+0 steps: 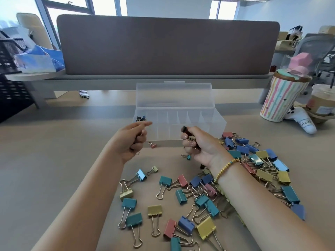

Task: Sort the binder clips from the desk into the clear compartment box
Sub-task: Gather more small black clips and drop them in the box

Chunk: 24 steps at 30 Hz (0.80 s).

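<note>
The clear compartment box [213, 122] stands open at mid-desk, lid up, with a few small dark clips [141, 118] in its far left compartment. My left hand [133, 140] hovers in front of that corner, fingers curled round small clips, forefinger stretched toward the box. My right hand [198, 144] grips a bunch of small clips, a dark one [184, 129] pinched at the top. Many coloured binder clips [199, 200] lie scattered on the desk below and right of my hands. A small pink clip [152, 145] and a small teal clip [187, 157] lie near the box.
A grey partition [168, 46] closes the desk's far side. A striped cup [282, 98] with a pink topper, an iced drink [321, 102] and a white toy [302, 122] stand at the right. Black mesh baskets [10, 57] and blue bags sit at the far left.
</note>
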{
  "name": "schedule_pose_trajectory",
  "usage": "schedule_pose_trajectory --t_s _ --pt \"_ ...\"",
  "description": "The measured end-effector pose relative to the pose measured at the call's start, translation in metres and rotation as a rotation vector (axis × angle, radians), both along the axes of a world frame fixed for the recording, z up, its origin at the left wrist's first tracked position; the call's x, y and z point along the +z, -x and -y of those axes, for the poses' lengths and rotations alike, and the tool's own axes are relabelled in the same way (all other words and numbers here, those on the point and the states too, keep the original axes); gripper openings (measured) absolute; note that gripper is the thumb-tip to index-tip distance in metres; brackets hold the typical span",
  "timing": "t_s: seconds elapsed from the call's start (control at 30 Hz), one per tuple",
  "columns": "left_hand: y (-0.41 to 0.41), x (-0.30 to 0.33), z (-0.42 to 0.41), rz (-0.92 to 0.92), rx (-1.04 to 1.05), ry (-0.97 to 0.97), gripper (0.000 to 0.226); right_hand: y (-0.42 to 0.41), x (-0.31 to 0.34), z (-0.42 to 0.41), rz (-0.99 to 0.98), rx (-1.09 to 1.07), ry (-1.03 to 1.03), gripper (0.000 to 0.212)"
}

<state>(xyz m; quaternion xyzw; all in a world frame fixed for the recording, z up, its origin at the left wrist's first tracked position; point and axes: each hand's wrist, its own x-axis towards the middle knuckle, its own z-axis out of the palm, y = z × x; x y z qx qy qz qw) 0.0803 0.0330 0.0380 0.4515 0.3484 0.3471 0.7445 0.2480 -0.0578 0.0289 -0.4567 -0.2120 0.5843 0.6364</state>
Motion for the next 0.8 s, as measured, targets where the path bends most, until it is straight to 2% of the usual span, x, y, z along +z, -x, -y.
schedule_pose_trajectory --t_s 0.07,0.13,0.2,0.27,0.33,0.47,0.57,0.67,0.73,0.8 --pt "0.005 -0.001 0.0 -0.241 -0.071 -0.2 0.02 0.003 0.001 -0.001 -0.091 -0.038 0.004 0.023" --pt "0.007 -0.001 0.002 -0.574 -0.192 -0.418 0.018 0.005 0.001 -0.003 -0.16 -0.061 0.006 0.022" --pt "0.007 -0.001 0.006 -0.911 -0.397 -0.617 0.014 0.008 0.001 -0.005 -0.162 -0.071 0.015 0.023" --pt "0.005 0.001 0.011 -1.125 -0.6 -0.765 0.018 0.011 0.001 -0.006 -0.15 -0.069 0.032 0.024" --pt "0.005 0.005 0.017 -1.235 -0.698 -0.848 0.028 0.013 0.0 -0.007 -0.144 -0.065 0.047 0.025" --pt "0.003 0.007 0.023 -1.445 -0.76 -0.935 0.046 0.013 -0.002 -0.008 -0.151 -0.084 0.063 0.022" --pt "-0.003 0.004 0.026 -1.485 -0.764 -0.984 0.035 0.012 -0.002 -0.008 -0.169 -0.104 0.055 0.021" --pt "-0.008 0.001 0.029 -1.529 -0.728 -1.071 0.008 0.008 0.002 -0.005 -0.198 -0.126 0.047 0.021" --pt "-0.01 0.0 0.031 -1.535 -0.722 -1.092 0.008 0.005 0.004 -0.004 -0.246 -0.147 0.052 0.021" --pt "-0.01 -0.002 0.027 -1.494 -0.705 -1.079 0.018 0.004 0.004 -0.003 -0.284 -0.172 0.066 0.021"
